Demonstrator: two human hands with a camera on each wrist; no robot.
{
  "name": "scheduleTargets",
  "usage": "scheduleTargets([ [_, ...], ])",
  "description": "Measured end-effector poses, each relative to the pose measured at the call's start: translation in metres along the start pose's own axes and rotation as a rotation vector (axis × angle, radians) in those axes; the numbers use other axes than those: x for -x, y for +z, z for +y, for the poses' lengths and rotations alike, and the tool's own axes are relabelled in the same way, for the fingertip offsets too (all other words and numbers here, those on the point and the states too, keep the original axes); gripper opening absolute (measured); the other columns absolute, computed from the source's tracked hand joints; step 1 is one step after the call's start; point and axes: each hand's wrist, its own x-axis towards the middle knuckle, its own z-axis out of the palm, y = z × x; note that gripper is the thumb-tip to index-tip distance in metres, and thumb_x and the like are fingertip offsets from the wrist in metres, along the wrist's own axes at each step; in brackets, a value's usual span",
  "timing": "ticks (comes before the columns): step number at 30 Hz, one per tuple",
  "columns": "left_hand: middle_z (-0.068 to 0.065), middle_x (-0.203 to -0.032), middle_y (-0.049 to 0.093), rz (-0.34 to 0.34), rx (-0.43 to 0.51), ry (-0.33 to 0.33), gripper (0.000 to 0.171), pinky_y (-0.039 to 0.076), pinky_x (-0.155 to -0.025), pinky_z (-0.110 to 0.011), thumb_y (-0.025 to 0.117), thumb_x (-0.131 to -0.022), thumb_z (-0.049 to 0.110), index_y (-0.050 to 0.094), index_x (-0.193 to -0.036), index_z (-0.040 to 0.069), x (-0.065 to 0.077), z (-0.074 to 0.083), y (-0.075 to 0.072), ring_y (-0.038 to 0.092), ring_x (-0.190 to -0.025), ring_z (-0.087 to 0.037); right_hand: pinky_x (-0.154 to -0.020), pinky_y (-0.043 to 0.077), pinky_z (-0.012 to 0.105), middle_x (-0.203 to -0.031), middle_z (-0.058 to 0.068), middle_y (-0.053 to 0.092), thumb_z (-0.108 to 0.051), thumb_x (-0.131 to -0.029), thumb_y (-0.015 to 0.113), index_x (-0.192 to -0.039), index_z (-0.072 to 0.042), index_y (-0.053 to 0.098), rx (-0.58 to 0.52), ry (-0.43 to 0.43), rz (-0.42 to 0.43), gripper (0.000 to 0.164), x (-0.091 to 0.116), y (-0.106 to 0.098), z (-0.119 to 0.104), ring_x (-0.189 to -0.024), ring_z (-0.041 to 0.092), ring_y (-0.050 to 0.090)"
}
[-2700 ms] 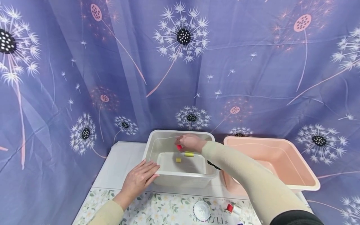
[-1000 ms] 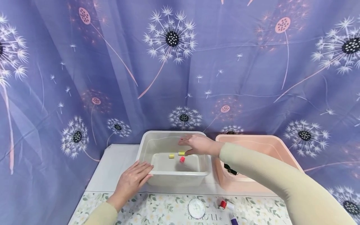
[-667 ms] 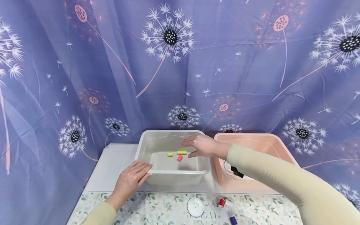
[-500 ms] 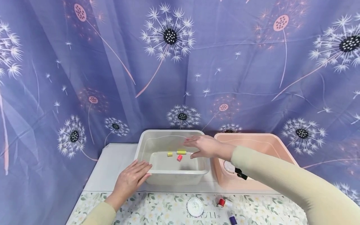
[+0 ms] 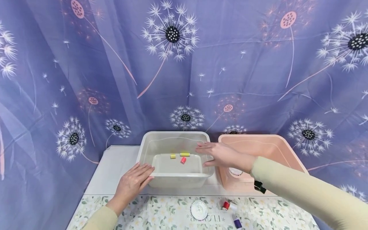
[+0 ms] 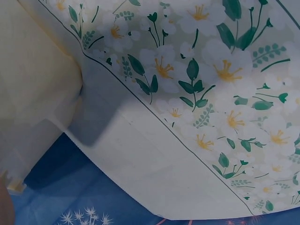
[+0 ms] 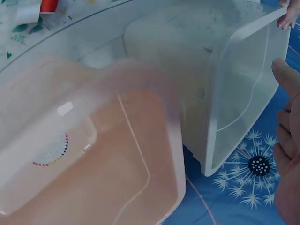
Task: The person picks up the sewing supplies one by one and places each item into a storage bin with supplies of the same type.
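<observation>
My left hand rests with extended fingers on the front left corner of the white-grey bin. My right hand hovers over that bin's right rim, fingers straight and nothing held. On the bin floor lie a short yellow thread spool, a longer yellow thread spool and a pinkish-red thread spool. In the left wrist view, only a sliver of hand shows at the lower left edge; the right wrist view has the right hand beside the bin's opening.
A peach bin stands to the right, with a pin wheel inside, partly hidden by my right arm in the head view. In front lie another white pin wheel, a red spool, a white spool and a purple spool.
My right hand has let go of the red spool, which now lies in the white-grey bin, and has drawn right to its rim. My left hand stays at the corner.
</observation>
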Motion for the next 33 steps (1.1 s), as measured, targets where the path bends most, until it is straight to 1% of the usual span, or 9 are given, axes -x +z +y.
scheduleTargets([
  [2,-0.009,-0.116,0.081,0.004,0.001,0.000,0.066,0.059,-0.103,-0.055,0.034,-0.115,0.054,0.081,-0.123,0.009,0.000,0.000,-0.001,0.078,-0.109,-0.029,-0.110,0.055,0.055,-0.153,0.019,0.059,-0.036,-0.093,0.083,-0.146,-0.001,0.064,0.007,-0.007,0.026,0.066,0.006,0.002,0.000,-0.139,0.039,0.059],
  [9,-0.009,-0.117,0.081,0.020,-0.003,0.003,0.064,0.059,-0.102,-0.055,0.035,-0.115,0.054,0.081,-0.123,0.009,0.000,-0.001,-0.001,0.078,-0.109,-0.029,-0.111,0.053,0.059,-0.148,0.019,0.063,-0.030,-0.089,0.087,-0.144,-0.002,0.066,-0.039,-0.001,0.109,0.066,0.029,0.005,-0.001,-0.135,0.039,0.062],
  [15,-0.009,-0.116,0.081,0.025,-0.006,0.007,0.064,0.059,-0.102,-0.055,0.036,-0.115,0.053,0.081,-0.123,0.009,-0.001,0.000,0.001,0.078,-0.109,-0.029,-0.108,0.055,0.059,-0.147,0.019,0.064,-0.031,-0.085,0.090,-0.143,-0.005,0.068,-0.032,0.012,0.176,0.067,0.047,0.005,-0.007,-0.134,0.039,0.063],
  [18,-0.009,-0.117,0.081,0.021,-0.006,0.004,0.064,0.059,-0.102,-0.055,0.035,-0.115,0.053,0.081,-0.123,0.010,0.000,0.000,0.002,0.078,-0.109,-0.029,-0.108,0.054,0.059,-0.147,0.019,0.064,-0.031,-0.085,0.091,-0.143,-0.005,0.068,-0.040,0.033,0.179,0.068,0.054,0.005,-0.012,-0.135,0.039,0.063],
  [20,-0.009,-0.117,0.081,0.017,-0.004,0.003,0.064,0.059,-0.102,-0.056,0.036,-0.115,0.053,0.081,-0.123,0.009,0.000,-0.001,0.002,0.078,-0.109,-0.029,-0.109,0.054,0.058,-0.148,0.018,0.063,-0.033,-0.086,0.090,-0.145,-0.005,0.067,-0.043,0.057,0.166,0.069,0.058,0.005,-0.015,-0.135,0.038,0.063],
  [24,-0.010,-0.117,0.080,0.011,0.005,0.004,0.059,0.059,-0.102,-0.056,0.041,-0.115,0.052,0.081,-0.124,0.009,0.001,-0.001,0.002,0.077,-0.110,-0.030,-0.107,0.056,0.059,-0.148,0.017,0.063,-0.035,-0.088,0.088,-0.147,-0.006,0.065,-0.049,0.086,0.150,0.070,0.066,0.005,-0.020,-0.135,0.038,0.063],
  [26,-0.010,-0.118,0.080,0.008,0.009,0.006,0.058,0.059,-0.102,-0.057,0.043,-0.114,0.051,0.080,-0.125,0.009,0.001,-0.001,0.002,0.077,-0.110,-0.030,-0.106,0.056,0.058,-0.147,0.017,0.064,-0.036,-0.088,0.088,-0.146,-0.006,0.066,-0.042,0.077,0.161,0.069,0.070,0.007,-0.022,-0.134,0.038,0.063],
  [28,-0.010,-0.118,0.080,0.005,0.012,0.006,0.056,0.059,-0.102,-0.057,0.044,-0.114,0.050,0.080,-0.125,0.009,0.001,-0.001,0.002,0.077,-0.110,-0.031,-0.105,0.057,0.057,-0.146,0.018,0.065,-0.036,-0.086,0.089,-0.143,-0.004,0.068,-0.031,0.052,0.192,0.069,0.073,0.010,-0.024,-0.133,0.038,0.064],
  [33,-0.010,-0.117,0.080,0.005,0.009,0.006,0.059,0.059,-0.102,-0.057,0.042,-0.114,0.051,0.080,-0.125,0.008,0.001,-0.001,0.002,0.077,-0.110,-0.030,-0.101,0.059,0.055,-0.141,0.019,0.068,-0.037,-0.082,0.091,-0.137,-0.001,0.071,-0.011,-0.017,0.276,0.069,0.080,0.018,-0.030,-0.128,0.038,0.068],
])
